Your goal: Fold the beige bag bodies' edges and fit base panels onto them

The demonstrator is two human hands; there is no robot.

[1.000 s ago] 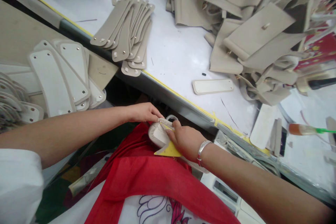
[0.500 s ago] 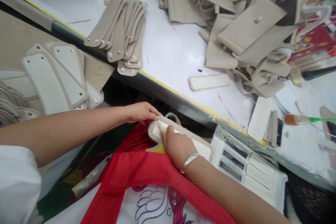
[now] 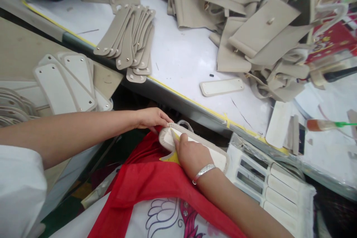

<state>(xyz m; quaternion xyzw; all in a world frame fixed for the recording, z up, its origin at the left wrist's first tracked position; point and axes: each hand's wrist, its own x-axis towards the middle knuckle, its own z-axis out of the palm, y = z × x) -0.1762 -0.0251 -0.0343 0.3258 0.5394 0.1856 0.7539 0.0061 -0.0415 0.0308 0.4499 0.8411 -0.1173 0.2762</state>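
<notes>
A beige, round-ended oblong bag piece [image 3: 219, 155] with a white inner face rests over my lap, close to the table's front edge. Small pleats run round its left end. My left hand [image 3: 156, 119] is closed on the upper left rim, thumb and fingers pinching it. Over the white face, my right hand [image 3: 192, 155] grips a flat yellow and pale tool with a pointed tip [image 3: 173, 157]. Its tip meets the pleated border near my left fingers. The exact kind of tool is not clear, as my fingers cover part of it.
On the white table [image 3: 184, 57] lie a stack of beige strips [image 3: 125, 41], a heap of beige bag parts [image 3: 259, 33], one white strip [image 3: 221, 87] and a brush [image 3: 320, 125]. White-faced panels [image 3: 60, 89] lie left. A plastic-wrapped pack [image 3: 281, 189] sits right.
The camera view has shifted slightly, so the table and stacks sit a little differently. Both hands keep their grips; the tool tip stays near the pleated left end, with only slight movement.
</notes>
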